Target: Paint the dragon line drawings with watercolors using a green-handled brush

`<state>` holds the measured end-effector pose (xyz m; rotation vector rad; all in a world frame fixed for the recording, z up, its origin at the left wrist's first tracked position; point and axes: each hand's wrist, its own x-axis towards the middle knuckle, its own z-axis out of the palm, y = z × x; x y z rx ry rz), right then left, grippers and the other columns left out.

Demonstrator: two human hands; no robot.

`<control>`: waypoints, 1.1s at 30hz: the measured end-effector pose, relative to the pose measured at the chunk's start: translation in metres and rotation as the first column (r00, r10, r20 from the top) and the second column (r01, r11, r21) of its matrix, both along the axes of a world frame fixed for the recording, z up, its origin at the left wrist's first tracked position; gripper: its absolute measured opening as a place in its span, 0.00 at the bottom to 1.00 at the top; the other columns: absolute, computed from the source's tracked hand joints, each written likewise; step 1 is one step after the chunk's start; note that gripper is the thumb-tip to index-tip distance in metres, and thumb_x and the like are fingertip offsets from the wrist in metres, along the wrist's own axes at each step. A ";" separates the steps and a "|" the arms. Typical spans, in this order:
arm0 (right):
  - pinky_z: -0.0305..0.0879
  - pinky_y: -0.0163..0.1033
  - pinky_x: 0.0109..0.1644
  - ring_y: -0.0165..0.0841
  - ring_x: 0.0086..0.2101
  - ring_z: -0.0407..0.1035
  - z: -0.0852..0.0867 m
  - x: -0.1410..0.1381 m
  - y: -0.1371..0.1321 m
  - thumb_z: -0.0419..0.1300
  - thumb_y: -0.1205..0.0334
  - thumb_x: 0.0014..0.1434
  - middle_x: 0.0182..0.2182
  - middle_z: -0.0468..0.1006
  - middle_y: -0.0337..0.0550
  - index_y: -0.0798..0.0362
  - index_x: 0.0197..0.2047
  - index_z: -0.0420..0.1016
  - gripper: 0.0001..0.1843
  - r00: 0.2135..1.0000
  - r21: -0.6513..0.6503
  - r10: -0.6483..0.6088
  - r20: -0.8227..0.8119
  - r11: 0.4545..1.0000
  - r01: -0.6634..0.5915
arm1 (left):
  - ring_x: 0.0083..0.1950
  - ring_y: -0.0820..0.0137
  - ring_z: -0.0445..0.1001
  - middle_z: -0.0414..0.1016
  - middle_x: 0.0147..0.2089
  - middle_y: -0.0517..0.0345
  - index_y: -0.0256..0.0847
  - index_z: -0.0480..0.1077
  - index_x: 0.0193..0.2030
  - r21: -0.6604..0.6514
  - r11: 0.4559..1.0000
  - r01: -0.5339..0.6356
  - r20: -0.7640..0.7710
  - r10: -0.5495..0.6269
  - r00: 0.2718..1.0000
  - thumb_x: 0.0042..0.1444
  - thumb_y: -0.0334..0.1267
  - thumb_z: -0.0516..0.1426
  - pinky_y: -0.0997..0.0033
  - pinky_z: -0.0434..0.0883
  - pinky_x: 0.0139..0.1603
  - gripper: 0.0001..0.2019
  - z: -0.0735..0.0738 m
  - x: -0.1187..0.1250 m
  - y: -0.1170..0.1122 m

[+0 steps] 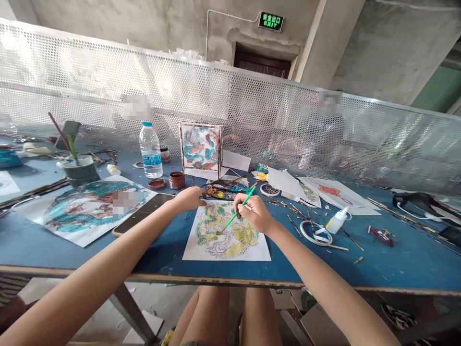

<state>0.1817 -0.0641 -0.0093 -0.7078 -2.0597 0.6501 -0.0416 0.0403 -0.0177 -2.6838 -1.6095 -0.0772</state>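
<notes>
My right hand [252, 214] is closed around a green paintbrush [248, 196], its tip touching the drawing sheet [192, 251] in front of me. That sheet carries a line drawing partly coloured yellow and green. My left hand [190, 199] lies at the sheet's upper left corner, thumb and fingers apart, beside the paint palette [226, 195]; some of its fingertips are hard to see. Several coloured paint wells show in the palette. Behind it stands a framed picture [201, 148] in teal and brown.
A phone [144, 215] and a teal-and-brown painting [83, 238] lie to the left, near a brush cup [79, 172]. A water bottle [151, 151] and an open brown paint jar [176, 180] stand behind. On the right are a glue bottle [336, 221], coiled tubing [306, 235] and thin sticks [294, 226].
</notes>
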 end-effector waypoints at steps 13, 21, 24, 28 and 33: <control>0.60 0.36 0.33 0.27 0.23 0.61 0.004 0.005 0.000 0.48 0.56 0.59 0.21 0.64 0.36 0.53 0.27 0.63 0.13 0.998 0.055 -0.020 0.058 0.998 0.017 | 0.45 0.60 0.72 0.75 0.42 0.51 0.40 0.71 0.45 0.011 1.000 0.009 0.008 -0.009 1.000 0.48 0.45 0.56 0.71 0.67 0.41 0.18 -0.002 -0.001 0.002; 0.59 0.34 0.30 0.28 0.24 0.63 0.003 0.007 0.000 0.48 0.55 0.59 0.23 0.64 0.37 0.54 0.29 0.64 0.13 0.996 0.033 -0.031 -0.079 0.999 0.034 | 0.45 0.60 0.72 0.74 0.44 0.50 0.39 0.71 0.45 0.008 1.000 0.000 0.016 0.000 1.000 0.48 0.45 0.55 0.70 0.67 0.41 0.19 0.000 -0.001 0.000; 0.59 0.35 0.31 0.27 0.24 0.62 0.001 0.003 0.000 0.48 0.56 0.59 0.23 0.64 0.37 0.54 0.28 0.64 0.13 0.999 0.030 -0.002 -0.033 1.000 0.003 | 0.45 0.61 0.72 0.74 0.43 0.50 0.39 0.71 0.45 0.000 1.000 0.004 0.007 -0.004 1.000 0.49 0.45 0.55 0.71 0.67 0.41 0.18 0.000 -0.001 0.000; 0.54 0.34 0.28 0.26 0.21 0.56 0.004 0.005 -0.001 0.48 0.57 0.58 0.20 0.61 0.36 0.54 0.25 0.63 0.13 0.998 0.076 -0.052 0.043 0.996 0.049 | 0.45 0.61 0.72 0.74 0.43 0.50 0.39 0.71 0.45 0.002 1.000 0.009 0.015 -0.009 1.000 0.49 0.44 0.55 0.72 0.67 0.40 0.18 0.000 -0.001 0.000; 0.55 0.34 0.27 0.27 0.21 0.57 0.005 0.006 -0.002 0.46 0.55 0.59 0.21 0.62 0.36 0.53 0.27 0.62 0.14 0.998 0.058 -0.064 -0.022 0.996 0.065 | 0.45 0.60 0.72 0.74 0.43 0.49 0.38 0.71 0.46 0.006 1.000 0.010 0.018 -0.010 1.000 0.49 0.45 0.55 0.70 0.67 0.40 0.19 -0.002 -0.001 0.001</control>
